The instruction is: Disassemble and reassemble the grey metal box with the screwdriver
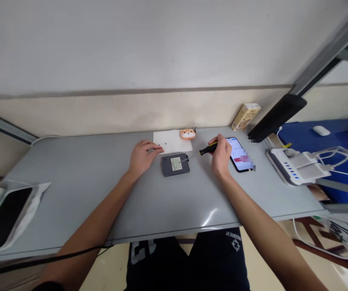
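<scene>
Screwdriver over the dark box, mid-counter, both hands in close.
The box (174, 166) lies flat between my hands, well back from the front edge of the counter (79, 173); grey surface runs left from it toward a black-screened device (7, 218). Right side tighter: a lit phone (237, 151) just beside my right hand (219, 151), a power strip (279, 165) farther out. Cream wall (116, 115) behind. Right hand is wrapped round the black-and-yellow screwdriver (208, 148), its thin metal shaft reaching over the box's pale label; contact, cannot tell. Left hand (146, 155): thumb and fingers drawn close by the white paper (172, 141); any hold, cannot tell.
</scene>
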A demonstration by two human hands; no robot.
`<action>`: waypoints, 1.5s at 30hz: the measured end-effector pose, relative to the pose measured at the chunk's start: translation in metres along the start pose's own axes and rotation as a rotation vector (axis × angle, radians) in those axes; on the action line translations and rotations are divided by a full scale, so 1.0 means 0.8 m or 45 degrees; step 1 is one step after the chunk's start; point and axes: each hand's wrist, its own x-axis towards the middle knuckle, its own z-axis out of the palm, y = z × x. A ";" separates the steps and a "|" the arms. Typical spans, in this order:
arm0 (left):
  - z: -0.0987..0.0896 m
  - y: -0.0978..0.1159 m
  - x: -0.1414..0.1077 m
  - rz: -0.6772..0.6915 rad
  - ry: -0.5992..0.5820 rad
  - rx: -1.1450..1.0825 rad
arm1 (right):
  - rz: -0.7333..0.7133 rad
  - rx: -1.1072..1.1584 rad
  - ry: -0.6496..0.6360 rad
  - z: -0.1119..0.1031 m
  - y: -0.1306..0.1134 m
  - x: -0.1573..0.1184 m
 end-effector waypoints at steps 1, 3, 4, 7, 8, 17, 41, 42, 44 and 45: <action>0.001 -0.005 0.010 -0.021 -0.047 0.057 | 0.013 0.001 -0.011 0.000 0.001 0.002; 0.007 -0.012 0.027 -0.007 -0.127 0.171 | 0.001 -0.024 -0.037 0.000 0.003 0.003; 0.010 -0.013 0.033 0.008 -0.148 0.228 | -0.021 -0.045 -0.051 0.000 0.004 0.003; 0.018 -0.014 0.039 0.050 -0.172 0.307 | -0.077 -0.086 -0.075 -0.002 0.007 0.002; 0.017 -0.013 0.038 0.054 -0.172 0.316 | -0.073 -0.087 -0.074 -0.002 0.007 0.002; -0.035 0.009 -0.016 0.031 -0.336 0.054 | -0.229 -0.066 0.075 -0.015 -0.006 0.014; -0.009 0.035 -0.065 -0.010 -0.313 -0.138 | -0.342 -0.005 0.406 -0.033 -0.015 0.036; -0.008 0.034 -0.065 -0.070 -0.312 -0.161 | -0.204 0.117 0.496 -0.040 -0.013 0.050; -0.007 0.033 -0.065 -0.136 -0.315 -0.192 | -0.028 0.250 0.499 -0.057 -0.009 0.075; -0.006 0.033 -0.065 -0.145 -0.321 -0.198 | -0.021 0.239 0.474 -0.065 -0.008 0.085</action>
